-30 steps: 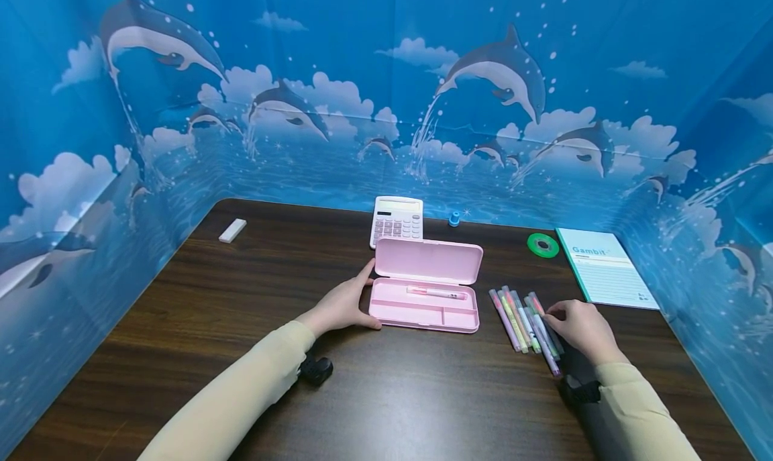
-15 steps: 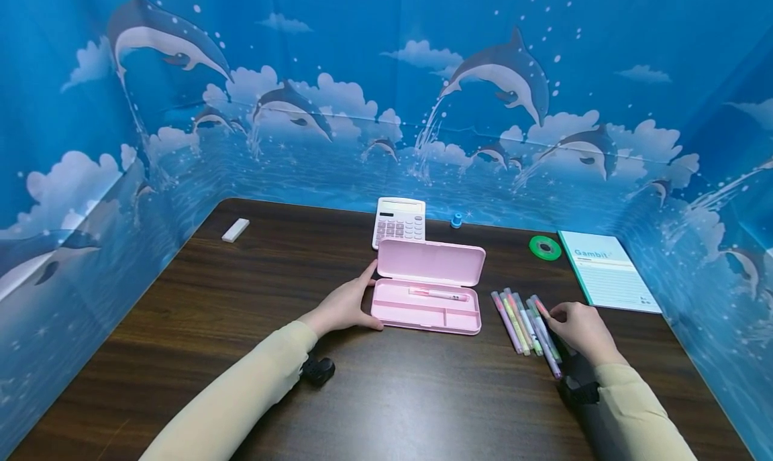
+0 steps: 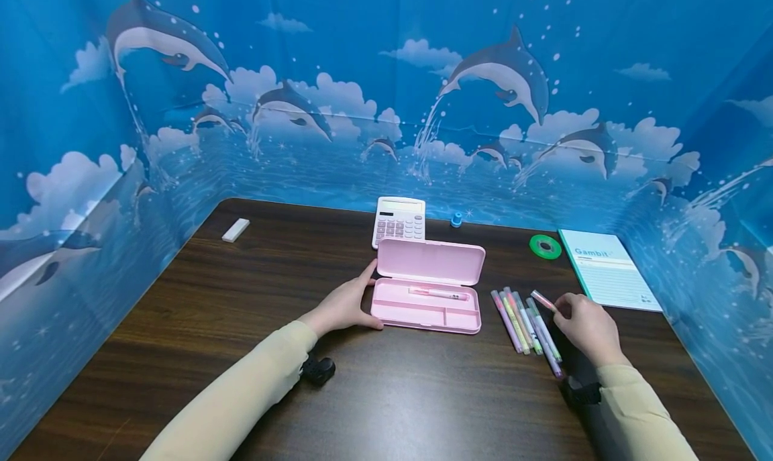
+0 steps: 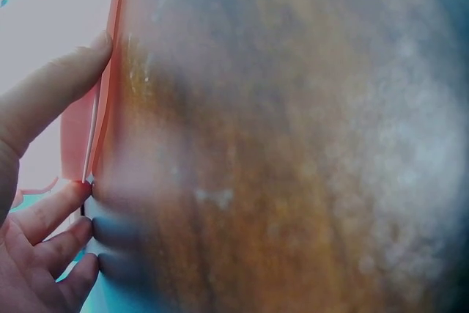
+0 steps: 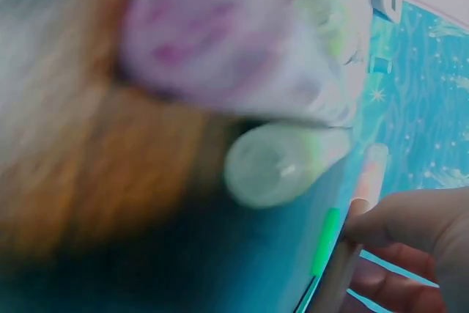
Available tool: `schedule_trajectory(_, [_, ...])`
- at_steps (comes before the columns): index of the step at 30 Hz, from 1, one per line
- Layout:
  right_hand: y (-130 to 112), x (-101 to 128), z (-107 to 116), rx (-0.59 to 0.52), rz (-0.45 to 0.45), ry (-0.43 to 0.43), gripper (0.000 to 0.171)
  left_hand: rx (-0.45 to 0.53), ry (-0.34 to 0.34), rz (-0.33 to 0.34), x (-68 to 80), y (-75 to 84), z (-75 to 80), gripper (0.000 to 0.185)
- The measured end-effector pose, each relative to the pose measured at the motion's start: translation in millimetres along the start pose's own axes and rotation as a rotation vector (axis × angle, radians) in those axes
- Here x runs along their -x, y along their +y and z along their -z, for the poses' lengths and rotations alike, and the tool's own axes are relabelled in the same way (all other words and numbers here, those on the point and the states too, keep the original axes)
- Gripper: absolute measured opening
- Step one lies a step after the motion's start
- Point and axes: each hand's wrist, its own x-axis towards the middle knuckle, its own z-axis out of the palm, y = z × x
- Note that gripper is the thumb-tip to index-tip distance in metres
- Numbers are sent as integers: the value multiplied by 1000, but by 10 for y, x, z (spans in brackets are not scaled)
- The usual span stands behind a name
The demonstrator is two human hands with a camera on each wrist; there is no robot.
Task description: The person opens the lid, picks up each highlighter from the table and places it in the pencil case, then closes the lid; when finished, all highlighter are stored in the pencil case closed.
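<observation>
On the counter [image 3: 241,300], the pens [image 3: 525,323] lie right of the open case [image 3: 425,293]; the calculator [image 3: 398,219] sits behind it.

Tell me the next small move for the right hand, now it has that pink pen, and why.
Probably carry the pink pen left into the open pencil case. The right hand has it in its grip, lifted off the row of pens; the left hand steadies the case, which already holds one pen.
</observation>
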Motion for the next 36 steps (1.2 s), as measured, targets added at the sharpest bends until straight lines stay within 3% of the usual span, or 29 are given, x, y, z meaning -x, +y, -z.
schedule_trajectory(8, [-157,-22,45,-4,53,68,14,-2,3,-1,-17,5,-4,126])
schedule_trajectory(23, [-597,-123,19,-25,173,46,15,-8,0,-4,-19,3,-3,126])
schedule_trajectory(36, [-1035,-210,-159,-39,299,37,11,-30,12,-32,-11,-5,-1,126])
